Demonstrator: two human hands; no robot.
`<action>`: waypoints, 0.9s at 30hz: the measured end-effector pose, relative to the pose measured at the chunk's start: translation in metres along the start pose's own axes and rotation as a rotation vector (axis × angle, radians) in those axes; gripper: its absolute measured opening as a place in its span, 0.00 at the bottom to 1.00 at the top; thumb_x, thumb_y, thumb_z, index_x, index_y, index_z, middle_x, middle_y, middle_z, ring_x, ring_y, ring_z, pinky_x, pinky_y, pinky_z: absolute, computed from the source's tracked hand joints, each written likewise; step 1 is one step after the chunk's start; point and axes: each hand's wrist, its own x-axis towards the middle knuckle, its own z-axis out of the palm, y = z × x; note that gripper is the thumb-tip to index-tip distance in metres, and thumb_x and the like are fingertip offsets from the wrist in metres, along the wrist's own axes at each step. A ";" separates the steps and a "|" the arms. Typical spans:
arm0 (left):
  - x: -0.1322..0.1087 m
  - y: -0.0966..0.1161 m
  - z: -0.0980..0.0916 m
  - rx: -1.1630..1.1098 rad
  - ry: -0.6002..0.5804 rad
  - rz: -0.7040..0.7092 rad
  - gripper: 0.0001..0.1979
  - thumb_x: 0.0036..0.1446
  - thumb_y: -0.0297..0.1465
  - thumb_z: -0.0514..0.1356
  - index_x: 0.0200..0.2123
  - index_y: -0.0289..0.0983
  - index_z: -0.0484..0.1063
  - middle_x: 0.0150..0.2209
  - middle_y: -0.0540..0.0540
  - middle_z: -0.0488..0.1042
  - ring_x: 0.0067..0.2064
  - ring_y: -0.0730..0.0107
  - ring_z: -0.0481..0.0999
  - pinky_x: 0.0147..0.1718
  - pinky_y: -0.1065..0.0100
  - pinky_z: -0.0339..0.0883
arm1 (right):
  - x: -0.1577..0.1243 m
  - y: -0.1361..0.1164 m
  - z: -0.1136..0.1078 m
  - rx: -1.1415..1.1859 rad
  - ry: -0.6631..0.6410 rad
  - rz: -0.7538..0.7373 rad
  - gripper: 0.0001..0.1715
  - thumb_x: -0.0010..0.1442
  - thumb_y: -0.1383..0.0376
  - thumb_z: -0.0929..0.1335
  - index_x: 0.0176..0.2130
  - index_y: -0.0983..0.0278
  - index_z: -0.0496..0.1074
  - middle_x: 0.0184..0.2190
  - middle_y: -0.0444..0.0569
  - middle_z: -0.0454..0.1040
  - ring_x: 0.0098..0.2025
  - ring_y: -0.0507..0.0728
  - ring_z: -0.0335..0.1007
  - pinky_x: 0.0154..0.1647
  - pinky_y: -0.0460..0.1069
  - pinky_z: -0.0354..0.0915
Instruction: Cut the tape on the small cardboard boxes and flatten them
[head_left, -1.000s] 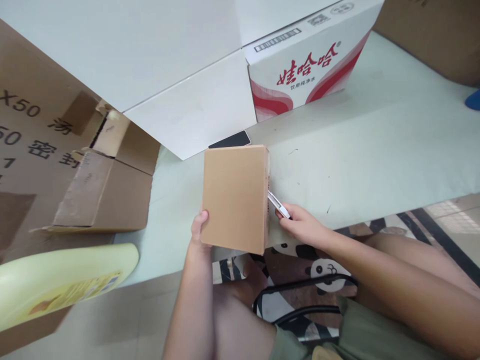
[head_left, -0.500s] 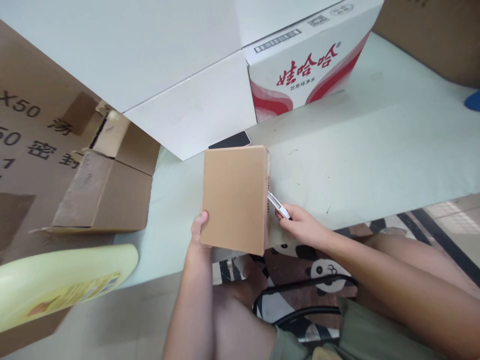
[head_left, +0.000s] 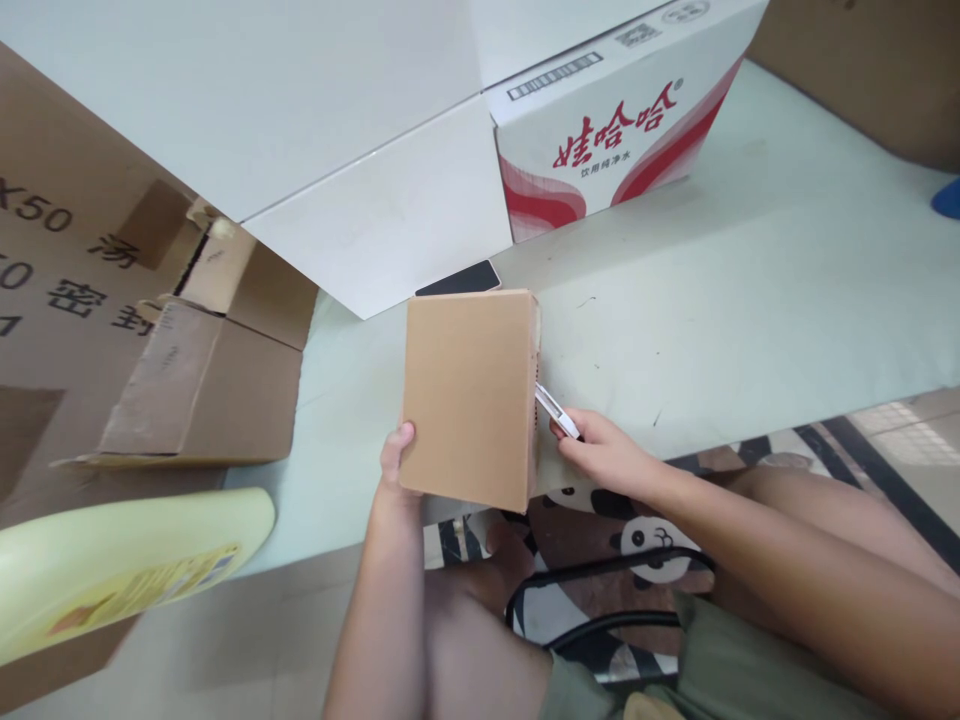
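Observation:
A small brown cardboard box (head_left: 469,398) is held up at the near edge of the covered table. My left hand (head_left: 394,455) grips its lower left edge, with the thumb on the front face and the other fingers hidden behind. My right hand (head_left: 592,448) is closed round a white utility knife (head_left: 557,410). The knife's tip end meets the right side of the box, where a perforated or toothed line shows; the blade itself cannot be made out. Behind the box's top edge lies a dark flat phone-like object (head_left: 461,279).
Large white boxes (head_left: 390,210) and a red-and-white carton (head_left: 607,150) stand at the back of the table (head_left: 720,290). Brown cartons (head_left: 247,390) and a pale yellow-green bottle (head_left: 135,550) are at left. A blue object (head_left: 947,200) sits far right.

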 end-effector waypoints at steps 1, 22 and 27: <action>0.000 0.000 0.000 -0.002 0.000 0.000 0.28 0.45 0.39 0.67 0.52 0.41 0.73 0.37 0.45 0.81 0.40 0.53 0.81 0.34 0.62 0.75 | 0.000 0.000 0.000 -0.006 0.001 -0.002 0.05 0.43 0.63 0.59 0.25 0.59 0.53 0.21 0.38 0.51 0.24 0.50 0.47 0.25 0.47 0.49; 0.002 0.000 -0.004 -0.007 0.028 -0.035 0.27 0.43 0.40 0.68 0.49 0.41 0.74 0.33 0.47 0.81 0.38 0.55 0.82 0.33 0.64 0.76 | 0.000 -0.001 -0.001 -0.023 0.002 -0.026 0.05 0.44 0.65 0.59 0.26 0.59 0.53 0.22 0.38 0.51 0.26 0.51 0.49 0.28 0.47 0.51; 0.002 -0.002 -0.010 0.000 0.027 -0.054 0.24 0.45 0.41 0.67 0.47 0.40 0.75 0.34 0.45 0.81 0.39 0.52 0.82 0.34 0.61 0.76 | 0.000 -0.002 -0.001 -0.018 -0.005 -0.034 0.05 0.44 0.65 0.59 0.25 0.59 0.53 0.22 0.38 0.51 0.26 0.51 0.49 0.27 0.47 0.52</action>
